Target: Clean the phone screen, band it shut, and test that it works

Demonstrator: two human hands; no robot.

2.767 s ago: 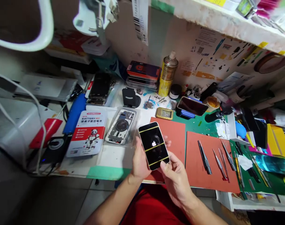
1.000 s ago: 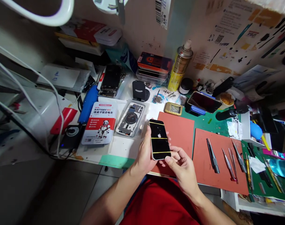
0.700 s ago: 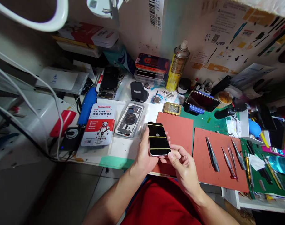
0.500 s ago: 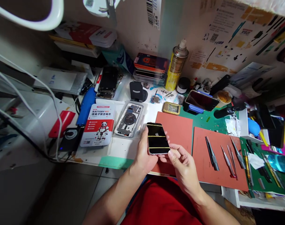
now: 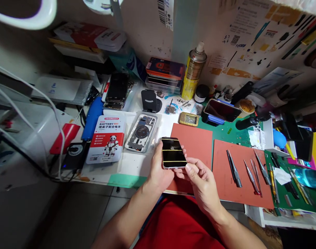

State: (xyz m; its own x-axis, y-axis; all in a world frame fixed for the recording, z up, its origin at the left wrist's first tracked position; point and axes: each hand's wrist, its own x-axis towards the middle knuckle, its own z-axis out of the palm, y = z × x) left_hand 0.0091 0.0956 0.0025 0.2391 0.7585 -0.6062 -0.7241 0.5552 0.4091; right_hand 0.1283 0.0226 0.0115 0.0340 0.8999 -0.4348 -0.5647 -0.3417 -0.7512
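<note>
Two hands hold one phone (image 5: 173,153) just above the near edge of the bench. From the phone, the left hand (image 5: 160,168) sits at 8 o'clock, its palm under the phone's back and its fingers wrapped round the left side, gripping it. The right hand (image 5: 202,180) sits at 4 o'clock; thumb and forefinger pinch the phone's lower right corner, the other fingers curled in. The phone's dark screen faces up, tilted away, with three thin yellow lines across it.

Under the phone and at 3 o'clock lies a red mat (image 5: 196,141); a second red mat (image 5: 241,186) lies further at 3 o'clock, bearing tweezers (image 5: 234,169) in a row. At 10 o'clock, near the phone, an open phone shell (image 5: 141,133) lies flat, and beside that at 9 o'clock a battery box (image 5: 106,138). At 12 o'clock, well apart, a spray can (image 5: 192,71) stands upright against the wall. At 1 o'clock another phone (image 5: 221,110) rests on a blue stand.
</note>
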